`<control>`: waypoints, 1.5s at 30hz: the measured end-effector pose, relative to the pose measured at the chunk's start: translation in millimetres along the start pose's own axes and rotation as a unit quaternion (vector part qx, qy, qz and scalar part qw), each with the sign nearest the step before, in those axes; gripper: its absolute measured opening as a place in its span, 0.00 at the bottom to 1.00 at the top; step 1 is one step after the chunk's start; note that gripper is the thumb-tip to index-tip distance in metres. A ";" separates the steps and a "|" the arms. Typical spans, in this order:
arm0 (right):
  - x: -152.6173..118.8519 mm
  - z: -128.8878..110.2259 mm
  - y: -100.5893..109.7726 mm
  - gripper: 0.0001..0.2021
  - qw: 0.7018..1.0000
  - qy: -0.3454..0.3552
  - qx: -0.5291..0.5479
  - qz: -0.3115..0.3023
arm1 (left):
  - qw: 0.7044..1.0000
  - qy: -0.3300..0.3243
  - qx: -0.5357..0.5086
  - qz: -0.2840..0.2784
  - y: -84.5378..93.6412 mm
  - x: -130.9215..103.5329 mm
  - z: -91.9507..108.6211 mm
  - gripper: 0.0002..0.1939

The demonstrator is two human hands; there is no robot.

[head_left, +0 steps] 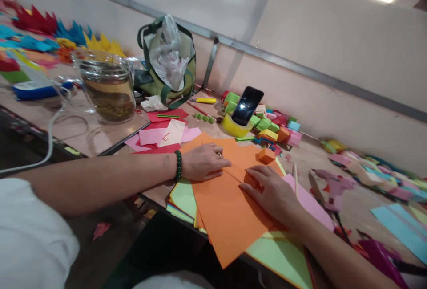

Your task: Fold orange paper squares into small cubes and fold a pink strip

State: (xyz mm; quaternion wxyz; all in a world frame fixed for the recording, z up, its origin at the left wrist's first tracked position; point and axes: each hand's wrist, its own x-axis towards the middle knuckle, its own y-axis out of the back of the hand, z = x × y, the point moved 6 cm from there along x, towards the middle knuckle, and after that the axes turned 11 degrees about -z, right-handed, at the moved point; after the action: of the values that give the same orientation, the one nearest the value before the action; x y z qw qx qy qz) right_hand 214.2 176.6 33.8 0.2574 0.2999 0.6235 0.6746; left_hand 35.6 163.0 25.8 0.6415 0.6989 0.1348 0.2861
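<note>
2 hands flat on orange paper

Left hand (204, 162) lies palm-down, fingers loosely curled, gripping nothing — pressing the orange paper (227, 209) at its far left. Right hand (271, 193) rests open, fingers spread along the fold just right of it. The paper lies under both, atop green sheets (183, 197) at the table's near edge.

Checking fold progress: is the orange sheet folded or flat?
Partly folded: both hands, left hand and right hand, press a flap on the orange sheet.
</note>
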 end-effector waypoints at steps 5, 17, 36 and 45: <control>-3.7 -10.5 0.4 0.10 0.996 0.056 -0.007 0.071 | 0.999 0.010 -0.029 0.039 2.0 0.4 -5.4 0.23; -15.6 -40.6 7.5 0.06 0.969 0.230 0.089 -0.003 | 0.996 -0.052 -0.068 0.012 8.0 -2.5 5.6 0.18; -6.2 -19.6 9.9 0.12 0.984 0.153 0.078 0.054 | 0.998 0.029 -0.048 -0.001 -5.9 2.8 -5.5 0.19; -12.5 -35.3 13.2 0.16 0.974 0.210 -0.055 0.063 | 0.990 0.005 -0.106 0.096 6.1 -8.2 7.7 0.12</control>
State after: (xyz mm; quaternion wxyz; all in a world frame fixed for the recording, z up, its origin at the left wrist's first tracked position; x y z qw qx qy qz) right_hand 197.5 142.2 44.4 0.0937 0.1753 0.6051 0.7710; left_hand 32.3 151.3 29.8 0.6808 0.6351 0.0391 0.3628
